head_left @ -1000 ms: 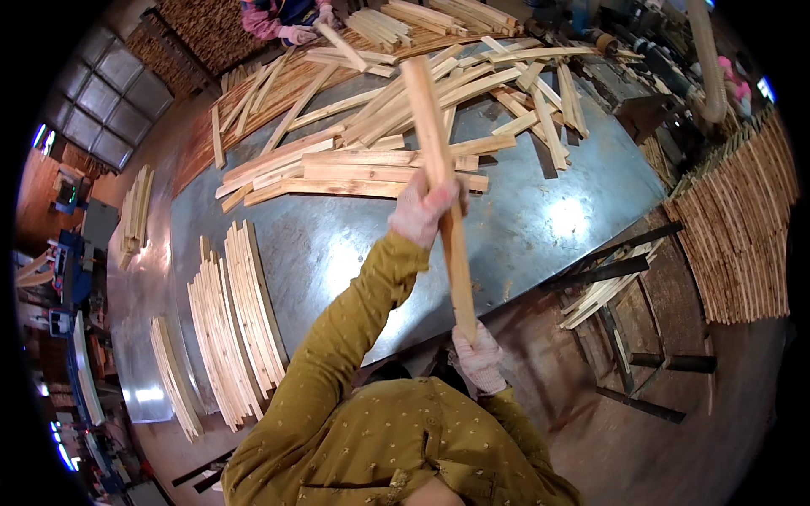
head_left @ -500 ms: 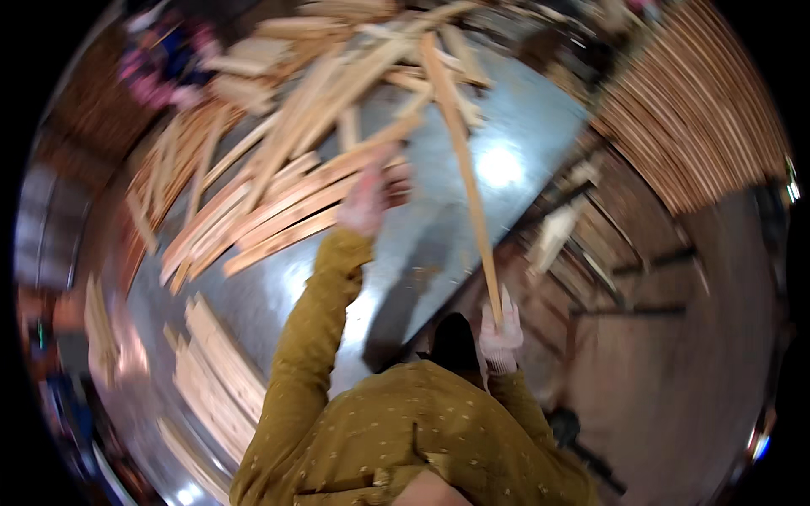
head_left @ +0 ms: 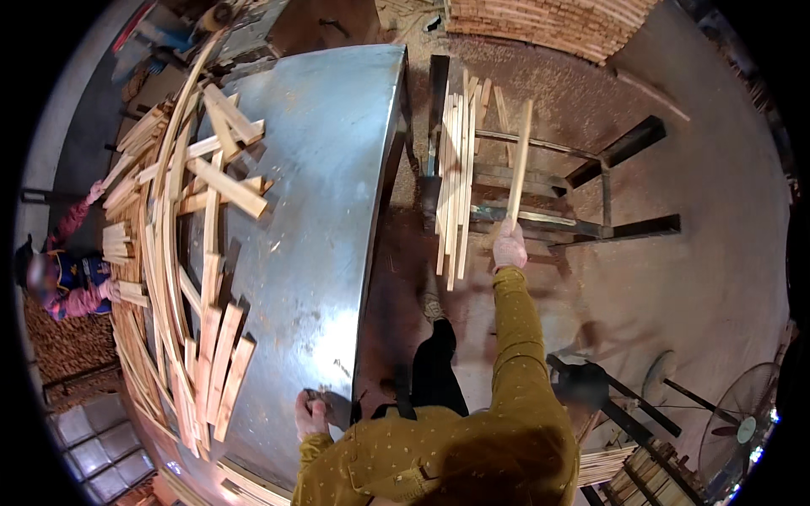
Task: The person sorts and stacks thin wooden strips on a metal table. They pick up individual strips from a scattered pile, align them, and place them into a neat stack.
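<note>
My right hand [head_left: 510, 246], in a pale glove, is closed around the lower end of a long narrow wooden strip [head_left: 521, 160]. The strip points away from me, over a dark metal frame [head_left: 582, 226] on the floor. Left of it, a bundle of similar wooden strips [head_left: 456, 181] lies across the frame, apart from the held one. My left hand [head_left: 311, 416] is low by the near part of the metal table [head_left: 308, 169]. Its fingers are loosely bent with a gap between them, and nothing shows in them.
Loose wooden boards [head_left: 224, 371] pile along the table's left side. A co-worker [head_left: 72, 274] stands beyond it, hands at the wood. Stacked wood [head_left: 548, 25] stands at the far end. A large fan [head_left: 742, 426] and a dark stand [head_left: 582, 384] are at the lower right.
My view has turned right, toward the floor frame. The wooden strip in my right hand has swung off the table to above the frame. My left hand has drawn back from the boards.
</note>
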`<state>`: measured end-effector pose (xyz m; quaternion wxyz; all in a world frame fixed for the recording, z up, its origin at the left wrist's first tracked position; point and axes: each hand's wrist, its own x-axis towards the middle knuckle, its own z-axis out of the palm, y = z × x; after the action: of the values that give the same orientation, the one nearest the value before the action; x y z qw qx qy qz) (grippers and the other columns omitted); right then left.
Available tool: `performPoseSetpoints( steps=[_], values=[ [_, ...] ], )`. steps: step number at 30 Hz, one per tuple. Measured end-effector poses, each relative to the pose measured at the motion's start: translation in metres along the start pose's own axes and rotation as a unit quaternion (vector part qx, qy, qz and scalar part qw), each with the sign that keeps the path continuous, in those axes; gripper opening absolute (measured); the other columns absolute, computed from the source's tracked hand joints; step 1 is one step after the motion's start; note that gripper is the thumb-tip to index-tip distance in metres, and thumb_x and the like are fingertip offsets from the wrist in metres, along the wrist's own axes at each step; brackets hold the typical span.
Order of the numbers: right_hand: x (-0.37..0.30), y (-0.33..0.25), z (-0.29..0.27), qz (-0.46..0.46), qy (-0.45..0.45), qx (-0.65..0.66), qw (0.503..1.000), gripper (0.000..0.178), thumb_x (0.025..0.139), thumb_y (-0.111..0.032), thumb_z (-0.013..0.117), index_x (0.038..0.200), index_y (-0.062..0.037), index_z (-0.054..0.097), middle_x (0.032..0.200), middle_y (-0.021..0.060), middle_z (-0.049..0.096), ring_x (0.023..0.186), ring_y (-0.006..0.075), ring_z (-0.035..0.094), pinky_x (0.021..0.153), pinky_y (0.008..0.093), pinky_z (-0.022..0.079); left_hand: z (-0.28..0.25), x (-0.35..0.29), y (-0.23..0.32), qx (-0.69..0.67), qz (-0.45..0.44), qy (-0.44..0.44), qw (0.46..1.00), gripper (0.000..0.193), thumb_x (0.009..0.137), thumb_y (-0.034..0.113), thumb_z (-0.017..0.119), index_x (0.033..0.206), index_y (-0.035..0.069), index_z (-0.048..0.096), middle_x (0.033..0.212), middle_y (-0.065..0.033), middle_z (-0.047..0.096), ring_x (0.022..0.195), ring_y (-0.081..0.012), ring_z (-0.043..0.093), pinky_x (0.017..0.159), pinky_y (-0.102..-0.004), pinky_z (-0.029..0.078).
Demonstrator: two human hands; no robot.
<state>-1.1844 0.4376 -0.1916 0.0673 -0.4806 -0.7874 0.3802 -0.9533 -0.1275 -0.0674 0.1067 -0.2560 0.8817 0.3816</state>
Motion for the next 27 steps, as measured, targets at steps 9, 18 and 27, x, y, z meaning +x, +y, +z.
performPoseSetpoints(
  steps=[9,18,27],
  values=[
    [0.054,-0.039,0.102,-0.004,-0.113,-0.139,0.984,0.065,0.102,-0.056,0.027,0.148,-0.0111,0.04,0.115,0.0291,0.066,0.11,0.0443,0.063,0.091,0.0536,0.051,0.004,0.02,0.039,-0.081,-0.194,0.003,0.978,0.042,0.09,0.016,0.07,0.124,0.001,0.05,0.092,-0.0056,0.055,0.079,-0.015,0.052,0.073,-0.0295,0.049],
    [0.093,-0.065,0.105,-0.029,-0.153,-0.262,0.952,0.064,0.104,-0.051,0.027,0.126,0.0037,0.05,0.101,0.0263,0.07,0.094,0.0412,0.07,0.073,0.053,0.056,0.019,0.007,0.053,-0.005,-0.179,0.032,0.983,0.041,0.092,0.015,0.067,0.125,0.0,0.05,0.1,-0.0072,0.059,0.088,-0.0157,0.055,0.08,-0.0299,0.049],
    [0.132,-0.015,0.09,-0.368,-0.191,-0.37,0.831,0.037,0.103,-0.03,0.036,0.121,-0.0104,0.063,0.105,0.0141,0.07,0.093,0.0305,0.069,0.078,0.0397,0.058,0.017,0.004,0.152,0.021,-0.196,0.017,0.98,0.048,0.09,0.018,0.067,0.129,-0.004,0.052,0.115,-0.0174,0.067,0.106,-0.023,0.064,0.092,-0.0337,0.051]
  ],
)
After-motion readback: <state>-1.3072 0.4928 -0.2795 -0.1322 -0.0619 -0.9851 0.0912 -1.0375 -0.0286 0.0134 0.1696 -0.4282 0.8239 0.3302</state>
